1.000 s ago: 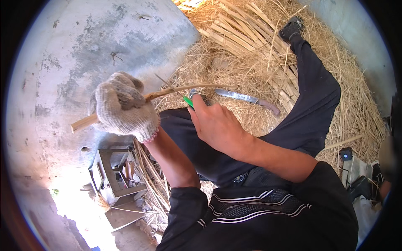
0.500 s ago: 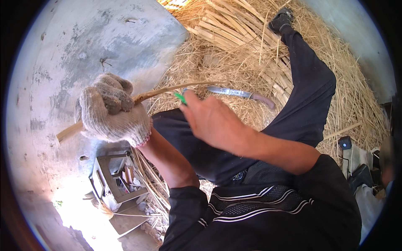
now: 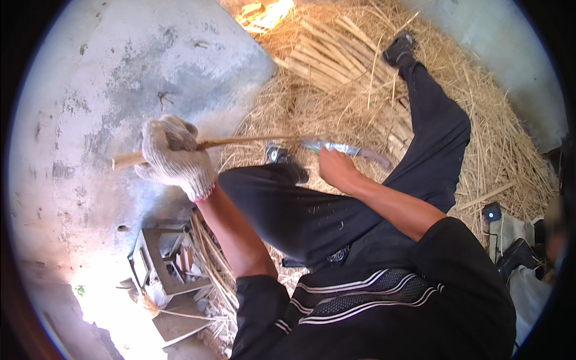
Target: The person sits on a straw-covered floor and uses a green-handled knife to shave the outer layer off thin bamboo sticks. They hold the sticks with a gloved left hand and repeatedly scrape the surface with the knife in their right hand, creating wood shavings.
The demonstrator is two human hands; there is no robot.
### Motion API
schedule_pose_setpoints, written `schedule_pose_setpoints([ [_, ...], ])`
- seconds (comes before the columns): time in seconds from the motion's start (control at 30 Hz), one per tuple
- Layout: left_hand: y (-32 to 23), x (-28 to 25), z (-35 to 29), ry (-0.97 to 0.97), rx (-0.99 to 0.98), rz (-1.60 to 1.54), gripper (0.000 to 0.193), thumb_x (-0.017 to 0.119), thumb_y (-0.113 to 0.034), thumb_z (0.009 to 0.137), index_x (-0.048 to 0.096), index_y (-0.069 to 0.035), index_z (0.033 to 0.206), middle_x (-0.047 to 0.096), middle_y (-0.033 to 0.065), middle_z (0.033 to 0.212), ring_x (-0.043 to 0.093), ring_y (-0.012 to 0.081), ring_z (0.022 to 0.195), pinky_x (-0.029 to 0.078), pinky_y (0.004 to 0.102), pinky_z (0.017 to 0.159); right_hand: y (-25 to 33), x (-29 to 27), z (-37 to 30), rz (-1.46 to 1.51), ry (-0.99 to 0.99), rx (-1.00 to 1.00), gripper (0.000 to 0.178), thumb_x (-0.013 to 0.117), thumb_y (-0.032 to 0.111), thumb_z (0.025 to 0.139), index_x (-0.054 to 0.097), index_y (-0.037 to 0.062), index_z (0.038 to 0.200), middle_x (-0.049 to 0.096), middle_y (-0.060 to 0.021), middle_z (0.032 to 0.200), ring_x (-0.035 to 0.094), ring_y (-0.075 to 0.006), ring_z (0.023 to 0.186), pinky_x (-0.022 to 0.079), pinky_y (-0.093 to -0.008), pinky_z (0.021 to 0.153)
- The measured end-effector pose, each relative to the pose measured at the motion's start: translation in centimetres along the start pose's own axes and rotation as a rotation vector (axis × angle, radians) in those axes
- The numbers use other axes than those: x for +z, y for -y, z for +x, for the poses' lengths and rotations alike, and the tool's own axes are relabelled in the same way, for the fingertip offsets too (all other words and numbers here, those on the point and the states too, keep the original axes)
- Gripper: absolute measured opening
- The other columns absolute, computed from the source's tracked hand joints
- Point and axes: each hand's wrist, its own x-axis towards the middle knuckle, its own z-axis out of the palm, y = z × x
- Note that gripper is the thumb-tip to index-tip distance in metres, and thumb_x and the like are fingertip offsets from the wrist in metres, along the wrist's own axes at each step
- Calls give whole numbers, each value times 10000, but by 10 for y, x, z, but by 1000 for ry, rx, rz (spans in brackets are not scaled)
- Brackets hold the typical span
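My left hand [image 3: 174, 153], in a knitted off-white work glove, is closed round a thin wooden strip [image 3: 246, 141]. Its thick cut end sticks out to the left, and the tapered part runs right across the view. Bare and closed, my right hand [image 3: 338, 168] holds a small tool with a green part [image 3: 315, 150], close below the strip's thin end. What kind of tool it is I cannot make out; the fingers hide most of it. Just beyond this hand, a large knife [image 3: 351, 150] with a brown handle lies on the shavings.
Straw-like shavings [image 3: 486, 144] cover the floor around my outstretched leg. Split wooden strips [image 3: 321, 63] are piled at the far side. A pale wall [image 3: 90, 114] rises on the left, with a small wooden frame [image 3: 171, 261] near it. Dark objects and a bag [image 3: 528, 300] sit at right.
My right hand has moved right and slightly down, away from the gloved hand, along the strip toward its thin end. The gloved hand and strip appear shifted right, and the strip is more level.
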Motion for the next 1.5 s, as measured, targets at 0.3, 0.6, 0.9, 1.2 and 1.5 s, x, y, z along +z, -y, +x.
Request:
schedule_pose_setpoints([
  [0.3,1,6,-2,-71,-32,10,376,560,-61,826,310,-132,555,287,-19,458,247,83,374,199,255,346,107,-74,-27,453,-165,-222,277,513,239,982,472,-36,991,590,-271,605,608,-485,611,479,-537,537],
  [0.6,7,14,5,-138,-34,95,384,541,-87,814,277,-166,547,261,-30,466,216,95,392,195,274,379,32,11,22,210,-82,-33,250,514,157,949,502,-72,1051,635,-305,736,652,-479,723,530,-534,623],
  [0.9,15,11,14,-175,22,97,383,608,-91,784,325,-162,537,310,-33,440,273,86,354,261,264,349,10,8,25,172,-33,70,260,520,176,941,505,-65,1038,641,-303,767,661,-478,757,544,-532,650],
  [1.2,17,21,19,-295,8,173,374,622,-56,770,345,-156,539,362,-15,455,340,89,364,308,276,361,1,30,46,168,-19,155,232,524,80,859,532,-74,1033,669,-275,887,672,-454,797,560,-513,716],
  [1.5,14,24,24,-357,-35,211,341,640,-60,786,370,-149,597,391,-26,469,337,74,359,298,276,353,-51,73,67,-3,28,131,263,507,113,923,539,-30,1141,678,-259,889,685,-412,841,555,-515,725],
])
